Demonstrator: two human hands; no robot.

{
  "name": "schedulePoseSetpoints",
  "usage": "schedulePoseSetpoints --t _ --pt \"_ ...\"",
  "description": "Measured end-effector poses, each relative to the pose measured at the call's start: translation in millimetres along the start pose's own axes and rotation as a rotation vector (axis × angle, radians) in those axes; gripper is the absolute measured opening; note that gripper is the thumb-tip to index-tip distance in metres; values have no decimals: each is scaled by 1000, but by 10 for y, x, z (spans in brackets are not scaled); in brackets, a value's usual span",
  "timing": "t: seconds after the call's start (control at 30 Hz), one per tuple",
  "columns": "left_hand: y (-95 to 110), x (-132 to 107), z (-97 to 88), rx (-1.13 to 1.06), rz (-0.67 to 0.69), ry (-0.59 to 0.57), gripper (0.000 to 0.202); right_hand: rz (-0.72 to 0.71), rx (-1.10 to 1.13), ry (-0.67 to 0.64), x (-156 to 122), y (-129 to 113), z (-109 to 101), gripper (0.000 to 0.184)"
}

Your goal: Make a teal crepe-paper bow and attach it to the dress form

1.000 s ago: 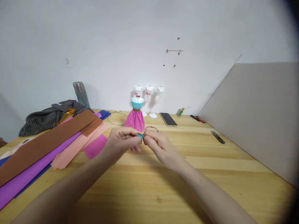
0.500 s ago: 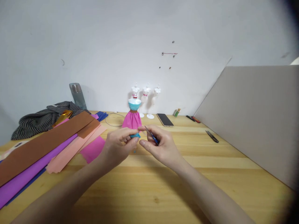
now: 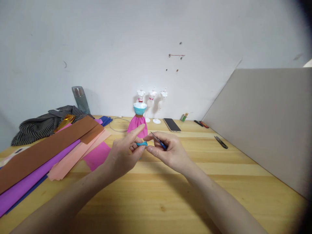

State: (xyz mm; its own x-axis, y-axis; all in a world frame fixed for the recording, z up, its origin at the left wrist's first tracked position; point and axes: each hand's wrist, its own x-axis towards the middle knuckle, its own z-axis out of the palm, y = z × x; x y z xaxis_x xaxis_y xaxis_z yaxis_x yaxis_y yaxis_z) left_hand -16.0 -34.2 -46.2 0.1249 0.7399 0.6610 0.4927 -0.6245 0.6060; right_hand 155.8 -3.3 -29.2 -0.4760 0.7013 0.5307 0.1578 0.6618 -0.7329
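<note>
Two items: teal scrap (image 3: 141,143), pinched in left grip (image 3: 125,150); blue tool (image 3: 162,145), clasped in right grip (image 3: 172,152); scrap best steadied, tip kept clear.

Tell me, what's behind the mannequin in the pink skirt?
Three white mannequins, near the wall. The pink-skirted mannequin covers the lower part of the leftmost one, so that can't be seen.

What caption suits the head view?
Left hand pinches a small turquoise strip; right hand holds a slim pointed blue tool.

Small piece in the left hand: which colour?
The small piece is turquoise, clearest in the head view.
</note>
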Motion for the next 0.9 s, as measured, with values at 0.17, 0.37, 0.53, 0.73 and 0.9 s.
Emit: schedulePoseSetpoints --t 0.17,0.37,0.53,0.73,0.9 --pt "30 7 -13 44 -13 -38 50 -11 -27 -19 3 5 -9 6" --pt "31 14 -17 34 -30 -59 47 -43 -76 -38 17 7 -12 19" --pt "3 12 -31 -46 -46 -112 51 -38 -45 -12 24 56 -4 19" --pt "109 34 -124 -230 -267 -54 48 -26 -91 121 28 132 4 17" --pt "213 69 -135 -337 -379 142 14 -250 -316 366 -32 169 31 10"
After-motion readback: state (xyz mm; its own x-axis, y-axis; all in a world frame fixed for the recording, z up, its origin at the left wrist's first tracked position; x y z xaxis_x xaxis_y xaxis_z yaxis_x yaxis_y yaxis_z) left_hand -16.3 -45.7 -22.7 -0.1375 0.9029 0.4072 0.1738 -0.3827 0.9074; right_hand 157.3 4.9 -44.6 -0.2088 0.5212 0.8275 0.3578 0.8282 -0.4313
